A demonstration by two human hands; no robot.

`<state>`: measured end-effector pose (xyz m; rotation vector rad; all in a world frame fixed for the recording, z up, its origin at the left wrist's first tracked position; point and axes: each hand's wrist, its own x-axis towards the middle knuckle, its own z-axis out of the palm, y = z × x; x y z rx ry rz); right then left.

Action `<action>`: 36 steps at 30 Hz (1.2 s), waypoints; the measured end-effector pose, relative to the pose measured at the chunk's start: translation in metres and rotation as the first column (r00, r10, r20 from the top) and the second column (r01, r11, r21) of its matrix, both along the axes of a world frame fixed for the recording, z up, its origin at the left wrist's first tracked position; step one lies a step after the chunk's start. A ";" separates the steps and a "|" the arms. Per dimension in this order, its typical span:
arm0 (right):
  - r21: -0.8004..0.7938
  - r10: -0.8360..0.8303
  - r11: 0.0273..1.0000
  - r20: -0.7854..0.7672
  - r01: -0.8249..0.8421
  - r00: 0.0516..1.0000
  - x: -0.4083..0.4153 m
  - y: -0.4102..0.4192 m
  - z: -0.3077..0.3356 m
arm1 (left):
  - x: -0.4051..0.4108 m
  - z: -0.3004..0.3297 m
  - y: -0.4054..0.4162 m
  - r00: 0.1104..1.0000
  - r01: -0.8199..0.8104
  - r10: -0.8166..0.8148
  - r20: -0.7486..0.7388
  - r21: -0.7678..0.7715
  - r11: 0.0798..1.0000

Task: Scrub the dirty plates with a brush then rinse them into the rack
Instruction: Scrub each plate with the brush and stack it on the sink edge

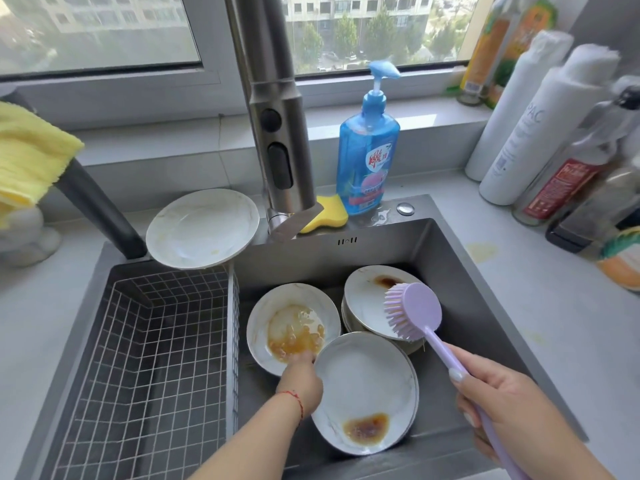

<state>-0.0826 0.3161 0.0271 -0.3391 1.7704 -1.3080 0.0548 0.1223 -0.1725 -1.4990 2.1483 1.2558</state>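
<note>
Several white plates lie in the dark sink [450, 271]. The middle plate [273, 313] holds orange-brown sauce, and my left hand [301, 379] grips its near rim. A nearer plate [363, 379] has a brown stain at its front edge. A stack of plates [367, 303] at the back right carries a dark stain. My right hand [512, 400] grips the handle of a lilac brush [412, 310], whose bristled head hovers over that stack. Another white plate [202, 228] leans at the back of the wire rack [149, 358].
A steel faucet [277, 133] hangs over the sink's back edge beside a yellow sponge [329, 216] and a blue soap bottle [367, 161]. Bottles crowd the counter at right. A yellow cloth [27, 157] hangs at the far left.
</note>
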 end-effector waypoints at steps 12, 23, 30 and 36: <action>0.018 0.007 1.000 0.005 -0.007 1.000 -0.010 0.003 -0.007 | 0.002 0.004 -0.001 0.989 -0.019 0.055 -0.140 0.245 0.969; 0.015 0.031 0.999 -0.006 -0.031 0.999 -0.006 0.001 -0.008 | 0.009 0.007 0.012 0.975 -0.045 0.122 -0.185 0.377 0.925; 0.040 0.018 0.999 -0.013 -0.018 1.000 -0.005 0.007 -0.010 | 0.019 0.028 -0.001 0.959 -0.106 0.202 -0.199 0.409 0.906; 0.158 0.149 0.979 -0.122 -0.129 0.981 0.002 0.009 -0.019 | 0.024 0.052 -0.001 0.885 -0.272 0.432 -0.176 0.557 0.785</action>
